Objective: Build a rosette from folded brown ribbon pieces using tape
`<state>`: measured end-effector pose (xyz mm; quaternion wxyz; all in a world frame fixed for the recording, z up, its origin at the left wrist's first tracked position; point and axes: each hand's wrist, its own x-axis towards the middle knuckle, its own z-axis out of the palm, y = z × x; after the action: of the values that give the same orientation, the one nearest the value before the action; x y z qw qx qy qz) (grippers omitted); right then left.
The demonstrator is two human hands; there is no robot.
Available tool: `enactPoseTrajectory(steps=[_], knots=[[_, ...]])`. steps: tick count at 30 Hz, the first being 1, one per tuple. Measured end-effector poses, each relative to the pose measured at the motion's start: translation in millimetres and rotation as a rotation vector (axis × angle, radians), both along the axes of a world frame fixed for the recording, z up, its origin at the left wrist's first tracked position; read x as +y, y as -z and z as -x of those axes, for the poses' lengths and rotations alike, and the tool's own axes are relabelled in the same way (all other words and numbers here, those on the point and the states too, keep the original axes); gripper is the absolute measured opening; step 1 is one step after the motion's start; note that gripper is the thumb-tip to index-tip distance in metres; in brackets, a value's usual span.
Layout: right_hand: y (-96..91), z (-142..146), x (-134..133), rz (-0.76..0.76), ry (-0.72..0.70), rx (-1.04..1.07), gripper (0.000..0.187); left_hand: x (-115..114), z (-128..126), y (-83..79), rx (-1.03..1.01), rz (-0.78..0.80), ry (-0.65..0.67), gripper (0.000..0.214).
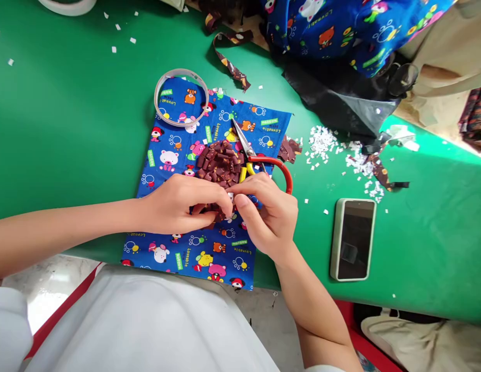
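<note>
My left hand (186, 204) and my right hand (268, 213) meet over a blue cloth (168, 178) printed with cartoon animals. Their fingertips are pinched together around a small white piece (230, 196), mostly covered by the fingers. Just beyond them lies a heap of small brown patterned pieces (221, 163); more brown pieces show under my left fingers. Scissors (246, 147) with red and yellow handles lie beside the heap, close to my right hand, blades pointing away. At the cloth's far left corner rests a pale ring (157, 98), perhaps a tape roll.
The table is green (89, 129). To the right are white scraps (321, 144), a phone (354, 240) and a black plastic sheet (337, 98). Brown strips (230, 64) and bunched blue printed fabric (326, 31) lie at the far side.
</note>
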<state>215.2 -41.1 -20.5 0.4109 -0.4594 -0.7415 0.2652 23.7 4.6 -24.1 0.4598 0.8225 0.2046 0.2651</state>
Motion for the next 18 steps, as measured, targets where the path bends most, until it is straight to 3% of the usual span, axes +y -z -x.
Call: enactPoseTrajectory(steps=[12,18], knots=[[2.4,-1.1,-3.8,0.146,0.045,0.171,0.011,0.9,-0.4,-5.3,0.038,0.085,-0.089,0.004],[3.2,-1.5,-5.6,0.203,0.028,0.249,0.012,2.7,-1.0,-5.5,-0.011,0.129,-0.124,0.006]])
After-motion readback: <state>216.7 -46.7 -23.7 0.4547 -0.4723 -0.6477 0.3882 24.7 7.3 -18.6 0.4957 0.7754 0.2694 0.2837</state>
